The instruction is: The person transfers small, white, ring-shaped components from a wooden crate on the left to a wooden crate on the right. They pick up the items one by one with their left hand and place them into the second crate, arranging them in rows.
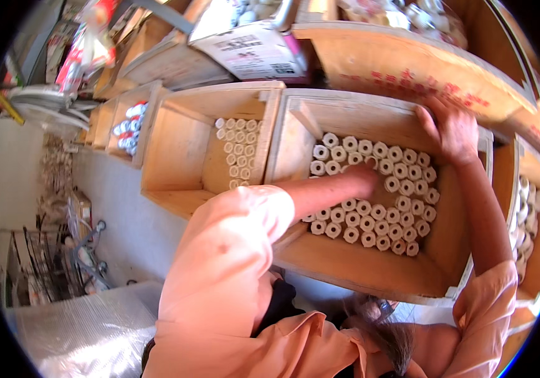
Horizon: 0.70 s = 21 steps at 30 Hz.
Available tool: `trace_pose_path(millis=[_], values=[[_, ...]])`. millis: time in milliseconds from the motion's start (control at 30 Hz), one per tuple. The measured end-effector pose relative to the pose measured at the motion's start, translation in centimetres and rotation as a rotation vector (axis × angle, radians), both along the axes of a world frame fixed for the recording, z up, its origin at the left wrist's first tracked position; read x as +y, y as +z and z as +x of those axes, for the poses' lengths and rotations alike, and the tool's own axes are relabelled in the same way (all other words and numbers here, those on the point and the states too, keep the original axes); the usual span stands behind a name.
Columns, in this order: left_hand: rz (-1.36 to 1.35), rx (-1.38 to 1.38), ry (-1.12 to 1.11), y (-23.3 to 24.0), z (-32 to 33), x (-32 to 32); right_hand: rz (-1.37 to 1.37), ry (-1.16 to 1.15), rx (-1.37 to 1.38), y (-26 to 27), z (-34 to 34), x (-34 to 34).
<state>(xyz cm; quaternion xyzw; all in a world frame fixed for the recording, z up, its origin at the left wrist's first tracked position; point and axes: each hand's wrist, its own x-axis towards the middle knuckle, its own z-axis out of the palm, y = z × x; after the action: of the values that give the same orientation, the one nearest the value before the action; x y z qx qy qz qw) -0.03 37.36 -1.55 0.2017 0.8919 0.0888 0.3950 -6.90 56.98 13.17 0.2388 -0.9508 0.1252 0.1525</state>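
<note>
A large wooden crate (378, 274) lies before me, holding many upright white ring-topped pieces (367, 223) with dark centre holes, packed in rows. My left hand (364, 179) reaches down among them, around a gap in the middle; its fingers point towards the pieces, and whether they grip one cannot be seen. My right hand (454, 127) rests on the crate's far rim at the right, fingers spread, its fingertips by the marked side of another wooden crate (407, 66). Nothing shows in that hand. My left forearm covers some pieces.
A smaller wooden crate (180, 146) with round white pieces (240, 137) adjoins on the left. Beyond it a crate holds blue, white and red items (130, 127). A printed carton (255, 52) stands behind. Another crate of white pieces (527, 208) is at right. Clear plastic wrap (85, 326) lies lower left.
</note>
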Motion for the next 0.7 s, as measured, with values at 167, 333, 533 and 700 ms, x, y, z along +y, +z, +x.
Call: trace_pose_path(millis=[167,333,533,700], values=[[0.383,0.089,0.348,-1.9,-0.1,0.3,-0.079,0.106,0.181,-0.3,-0.4,-0.2],[0.482,0.107,0.479,-6.7,-2.4,1.1,0.001,0.077,0.101,0.3,-0.2,-0.4],[0.297,0.037,0.553,-6.1,-2.6,1.9,0.001,0.078,0.093,0.3,-0.2,-0.6],[0.367,0.073,0.694,-2.3,-1.6,1.0,-0.002,0.071,0.074,0.4,-0.1,-0.5]])
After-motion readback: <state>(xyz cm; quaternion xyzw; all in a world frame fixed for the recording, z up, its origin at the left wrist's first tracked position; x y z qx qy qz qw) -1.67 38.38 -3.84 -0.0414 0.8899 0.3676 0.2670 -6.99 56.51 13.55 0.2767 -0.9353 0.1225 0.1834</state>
